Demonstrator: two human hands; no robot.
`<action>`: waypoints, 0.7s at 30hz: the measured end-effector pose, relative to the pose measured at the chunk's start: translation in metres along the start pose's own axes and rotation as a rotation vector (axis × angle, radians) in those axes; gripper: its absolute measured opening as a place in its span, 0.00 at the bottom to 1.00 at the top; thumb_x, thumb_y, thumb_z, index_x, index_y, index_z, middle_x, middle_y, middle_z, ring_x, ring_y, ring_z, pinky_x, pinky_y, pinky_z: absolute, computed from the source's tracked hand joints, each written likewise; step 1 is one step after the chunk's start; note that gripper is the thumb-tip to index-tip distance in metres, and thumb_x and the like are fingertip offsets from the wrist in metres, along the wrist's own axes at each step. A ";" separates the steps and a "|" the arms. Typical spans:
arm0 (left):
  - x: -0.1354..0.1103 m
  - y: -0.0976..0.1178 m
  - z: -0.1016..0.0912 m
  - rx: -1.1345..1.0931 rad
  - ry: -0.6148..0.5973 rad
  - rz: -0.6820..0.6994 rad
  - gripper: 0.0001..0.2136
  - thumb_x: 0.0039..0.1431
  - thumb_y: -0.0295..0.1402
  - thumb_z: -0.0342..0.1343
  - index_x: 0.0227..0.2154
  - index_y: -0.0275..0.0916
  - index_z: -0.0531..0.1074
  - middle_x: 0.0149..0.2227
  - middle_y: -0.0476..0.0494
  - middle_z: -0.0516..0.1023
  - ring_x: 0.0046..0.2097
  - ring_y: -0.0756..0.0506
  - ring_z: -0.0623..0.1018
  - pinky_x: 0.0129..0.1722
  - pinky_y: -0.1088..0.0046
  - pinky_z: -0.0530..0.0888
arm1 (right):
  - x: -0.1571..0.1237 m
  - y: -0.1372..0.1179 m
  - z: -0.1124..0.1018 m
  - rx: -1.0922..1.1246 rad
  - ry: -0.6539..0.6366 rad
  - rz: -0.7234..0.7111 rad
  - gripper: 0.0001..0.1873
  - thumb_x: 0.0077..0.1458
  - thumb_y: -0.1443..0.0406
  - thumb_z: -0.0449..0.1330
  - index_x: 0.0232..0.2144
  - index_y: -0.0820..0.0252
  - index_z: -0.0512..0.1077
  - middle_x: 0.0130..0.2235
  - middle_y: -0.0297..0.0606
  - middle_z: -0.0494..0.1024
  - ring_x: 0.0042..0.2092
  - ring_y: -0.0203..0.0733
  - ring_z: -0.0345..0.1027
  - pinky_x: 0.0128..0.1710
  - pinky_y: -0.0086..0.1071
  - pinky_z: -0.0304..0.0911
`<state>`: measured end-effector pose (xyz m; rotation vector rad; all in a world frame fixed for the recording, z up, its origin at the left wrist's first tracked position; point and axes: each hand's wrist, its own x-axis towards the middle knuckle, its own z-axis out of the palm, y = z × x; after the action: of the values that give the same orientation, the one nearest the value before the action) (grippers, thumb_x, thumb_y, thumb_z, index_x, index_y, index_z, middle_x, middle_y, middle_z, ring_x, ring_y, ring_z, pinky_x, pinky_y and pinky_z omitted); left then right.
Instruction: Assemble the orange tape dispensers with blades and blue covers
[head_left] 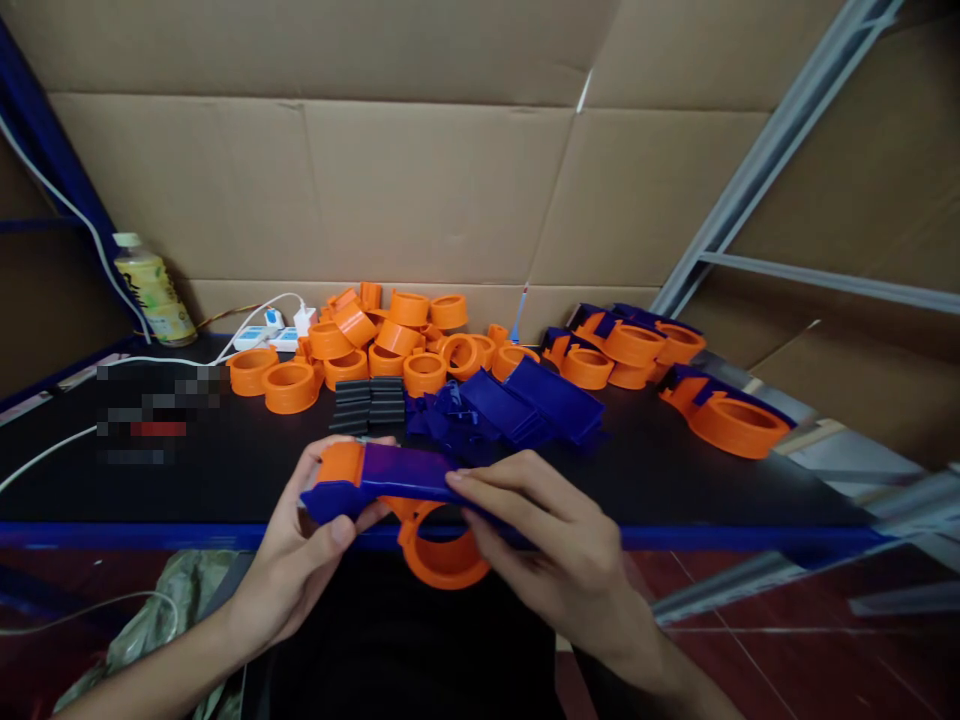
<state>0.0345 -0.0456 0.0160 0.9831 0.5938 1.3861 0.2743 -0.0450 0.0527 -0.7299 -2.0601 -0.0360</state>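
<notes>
Two bare hands meet at the lower centre of the frame, with one orange-and-blue piece [409,472] between them, its ring [444,577] hanging lowest. The left hand [296,550] grips the orange end, thumb in front and other fingers wrapped behind; the right hand [570,530], its forearm slanting up from the lower right, pinches the other end lightly, fingertips on top of the blue and another digit beneath. Blue already lies along the orange, so I'd judge this one nearly joined; whether it's fully seated I cannot tell. Beyond it on the black tabletop [675,490], around mid-frame, lie loose blue parts [540,400] and ribbed dark strips [367,405], then a heap of orange rings [402,310] still bare of blue. Toward the right of the frame, several two-coloured pieces [636,345] look done, yet plenty seems left. Farther back, a bottle [155,295] stands at left, before the cardboard wall [420,190].
</notes>
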 end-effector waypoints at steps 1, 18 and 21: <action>0.000 0.000 0.001 0.005 -0.058 -0.018 0.23 0.54 0.41 0.69 0.52 0.49 0.72 0.58 0.40 0.75 0.62 0.33 0.71 0.61 0.47 0.69 | -0.001 0.003 -0.006 -0.006 0.049 0.030 0.22 0.57 0.75 0.63 0.52 0.51 0.77 0.43 0.39 0.81 0.41 0.41 0.74 0.39 0.35 0.72; 0.022 -0.010 -0.031 0.711 -0.248 0.148 0.10 0.66 0.34 0.57 0.46 0.41 0.80 0.45 0.37 0.82 0.48 0.39 0.80 0.49 0.63 0.75 | -0.036 0.179 -0.174 -1.085 0.106 0.899 0.19 0.52 0.63 0.65 0.43 0.73 0.82 0.34 0.62 0.81 0.25 0.44 0.63 0.27 0.37 0.49; 0.021 -0.012 -0.033 0.698 -0.245 0.153 0.10 0.67 0.34 0.55 0.44 0.40 0.80 0.43 0.38 0.83 0.45 0.40 0.81 0.47 0.64 0.76 | -0.044 0.200 -0.175 -1.083 0.082 0.831 0.18 0.50 0.62 0.65 0.39 0.72 0.83 0.29 0.60 0.78 0.23 0.41 0.57 0.26 0.38 0.47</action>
<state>0.0160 -0.0166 -0.0064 1.7586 0.8517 1.1740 0.5271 0.0468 0.0696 -2.1303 -1.3926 -0.7226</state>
